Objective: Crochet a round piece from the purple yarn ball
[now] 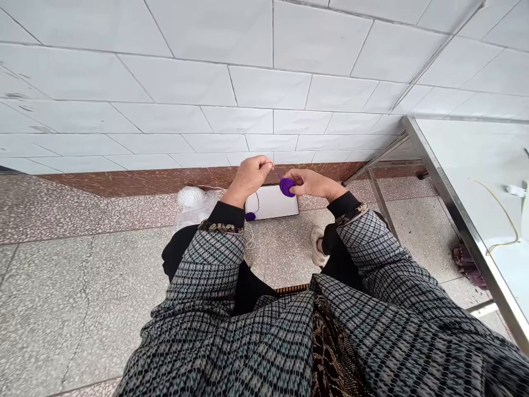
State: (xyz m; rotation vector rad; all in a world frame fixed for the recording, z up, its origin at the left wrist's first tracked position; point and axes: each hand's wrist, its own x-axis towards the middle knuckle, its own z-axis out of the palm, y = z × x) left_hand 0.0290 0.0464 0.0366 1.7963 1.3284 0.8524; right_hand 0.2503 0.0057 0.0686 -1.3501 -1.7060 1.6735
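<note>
A round purple piece of yarn work (286, 187) is in my right hand (311, 182), pinched at its edge between thumb and fingers. My left hand (250, 175) is closed at the fingertips on a purple yarn strand (277, 172) that runs taut to the round piece. Whether a thin tool is also in that pinch is too small to tell. Below my hands lies a shallow white box (273, 203) on the floor. A small purple yarn ball (250, 216) sits at its left corner, with a loose strand rising toward my left hand.
Left of the box, a white yarn ball (190, 197) rests in clear plastic, with white cord on the floor nearby. A tiled wall (268, 88) stands close ahead. On the right is a metal-framed table (458, 204); a purple cloth-like item (469, 266) lies beneath it.
</note>
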